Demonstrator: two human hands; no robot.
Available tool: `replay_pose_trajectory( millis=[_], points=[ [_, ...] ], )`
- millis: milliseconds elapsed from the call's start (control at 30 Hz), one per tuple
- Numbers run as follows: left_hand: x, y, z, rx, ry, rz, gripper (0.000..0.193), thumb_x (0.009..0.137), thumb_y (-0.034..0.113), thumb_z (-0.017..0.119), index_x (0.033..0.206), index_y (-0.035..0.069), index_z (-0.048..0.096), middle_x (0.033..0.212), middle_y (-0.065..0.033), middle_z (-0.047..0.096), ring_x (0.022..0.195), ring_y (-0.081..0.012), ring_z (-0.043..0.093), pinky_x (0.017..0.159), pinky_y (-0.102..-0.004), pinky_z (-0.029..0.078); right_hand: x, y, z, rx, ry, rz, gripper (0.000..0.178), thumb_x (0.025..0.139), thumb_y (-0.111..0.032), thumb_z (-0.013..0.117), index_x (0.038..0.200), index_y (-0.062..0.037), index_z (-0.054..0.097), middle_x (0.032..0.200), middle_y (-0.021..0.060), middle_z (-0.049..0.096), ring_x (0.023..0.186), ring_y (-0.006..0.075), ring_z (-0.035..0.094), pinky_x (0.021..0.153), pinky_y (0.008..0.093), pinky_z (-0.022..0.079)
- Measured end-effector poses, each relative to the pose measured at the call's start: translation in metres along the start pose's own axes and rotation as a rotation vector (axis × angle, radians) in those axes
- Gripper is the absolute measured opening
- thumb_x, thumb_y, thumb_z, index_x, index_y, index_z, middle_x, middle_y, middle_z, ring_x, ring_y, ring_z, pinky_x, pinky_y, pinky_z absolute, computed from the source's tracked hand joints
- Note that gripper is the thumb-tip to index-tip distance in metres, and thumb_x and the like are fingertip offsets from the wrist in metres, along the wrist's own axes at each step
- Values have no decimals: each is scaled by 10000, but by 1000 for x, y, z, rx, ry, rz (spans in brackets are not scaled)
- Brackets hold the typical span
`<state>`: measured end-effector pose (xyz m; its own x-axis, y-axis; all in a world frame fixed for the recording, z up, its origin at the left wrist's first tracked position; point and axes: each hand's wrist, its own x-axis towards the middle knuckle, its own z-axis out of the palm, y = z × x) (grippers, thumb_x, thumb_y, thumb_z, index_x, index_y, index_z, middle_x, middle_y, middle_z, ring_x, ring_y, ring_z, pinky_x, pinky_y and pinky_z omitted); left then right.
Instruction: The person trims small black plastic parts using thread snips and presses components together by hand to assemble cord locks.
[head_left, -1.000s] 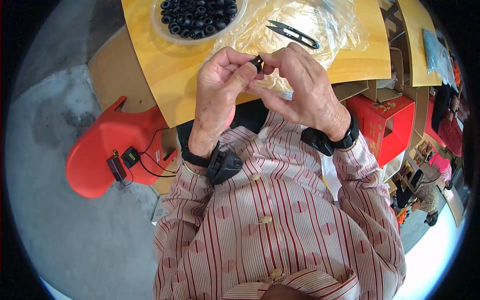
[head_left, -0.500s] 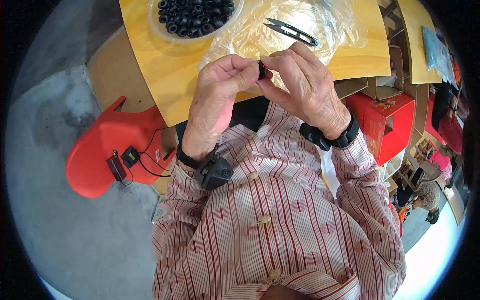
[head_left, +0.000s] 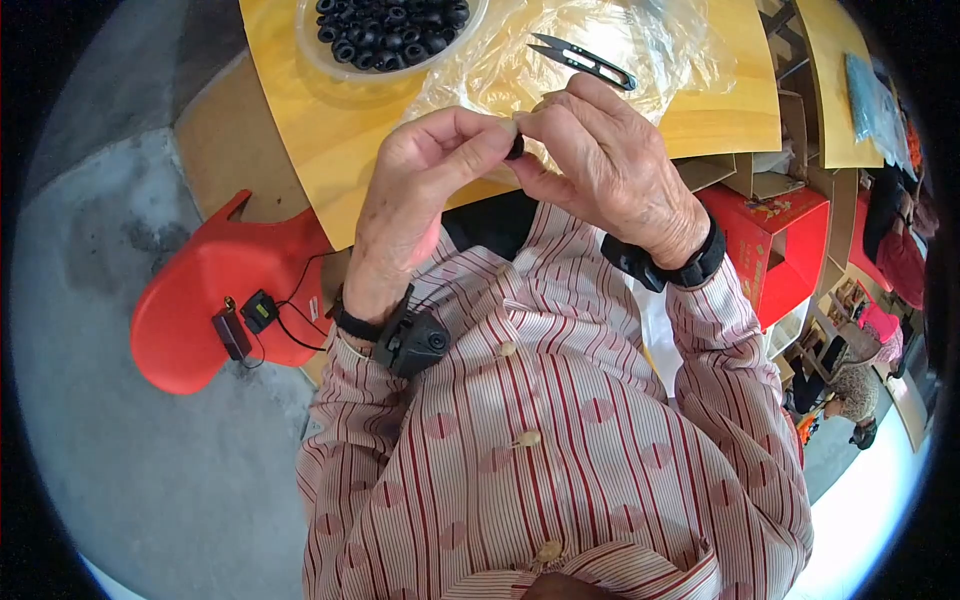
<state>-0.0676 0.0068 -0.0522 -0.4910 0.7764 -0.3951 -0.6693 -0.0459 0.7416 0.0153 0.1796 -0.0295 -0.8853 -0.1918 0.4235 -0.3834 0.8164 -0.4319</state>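
Between the fingertips of both hands is a small black ring-like piece (head_left: 516, 148), mostly covered by the fingers. My left hand (head_left: 425, 185) pinches it from the left, thumb and forefinger together. From the right, my right hand (head_left: 610, 170) grips it the same way, its other fingers curled. Beyond the hands, black thread snips (head_left: 585, 62) lie on a crumpled clear plastic bag (head_left: 470, 90). At the far left of the table stands a clear round tub (head_left: 385, 74), full of similar black rubbery pieces (head_left: 385, 32) with holes in them.
The yellow tabletop (head_left: 330, 180) ends just in front of my body. To the left is a red stool (head_left: 180, 320) with a small black device (head_left: 232, 335) and cables on it. A red box (head_left: 775, 250) and cardboard stand at right; other people sit farther off.
Both hands still pinch the black piece, which has turned slightly and shifted a little. My left wrist and forearm have moved a bit to the left.
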Motion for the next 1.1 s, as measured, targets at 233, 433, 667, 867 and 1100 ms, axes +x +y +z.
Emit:
replay_pose_trajectory(
  millis=[233, 433, 667, 867, 1100],
  points=[
    [-1, 6, 4, 201, 68, 96, 151, 877, 88, 611, 943, -46, 629, 839, -57, 646, 770, -96, 615, 740, -221, 487, 3, -4, 4, 67, 7, 14, 321, 659, -69, 772, 887, -10, 553, 742, 68, 531, 654, 240, 527, 588, 334, 461],
    [3, -6, 4, 124, 101, 101, 132, 877, 80, 605, 915, -44, 626, 811, -39, 630, 738, -73, 586, 690, -199, 467, -1, 0, 3, 33, -79, 45, 321, 675, -173, 729, 846, -35, 495, 772, 83, 513, 747, 264, 535, 661, 344, 476],
    [2, -6, 8, 117, 118, 71, 122, 870, 77, 607, 894, -41, 620, 792, -30, 618, 728, -60, 574, 669, -189, 462, -1, 2, 5, -96, -143, 31, 402, 680, -209, 760, 967, -14, 555, 801, 67, 537, 739, 231, 540, 635, 327, 490],
    [-3, 2, 13, 155, 121, 58, 124, 868, 78, 609, 890, -44, 617, 791, -32, 617, 739, -63, 579, 684, -194, 475, 4, 8, 0, -69, -231, -3, 363, 680, -232, 732, 895, -23, 527, 803, 79, 524, 758, 248, 546, 638, 337, 494],
    [-7, 9, 7, 190, -27, 85, 171, 900, 97, 590, 984, -51, 586, 892, -43, 614, 807, -65, 579, 731, -203, 479, 3, 11, 4, 54, -181, -42, 341, 688, -229, 724, 825, -19, 494, 785, 91, 507, 739, 262, 533, 638, 352, 476]
  ],
)
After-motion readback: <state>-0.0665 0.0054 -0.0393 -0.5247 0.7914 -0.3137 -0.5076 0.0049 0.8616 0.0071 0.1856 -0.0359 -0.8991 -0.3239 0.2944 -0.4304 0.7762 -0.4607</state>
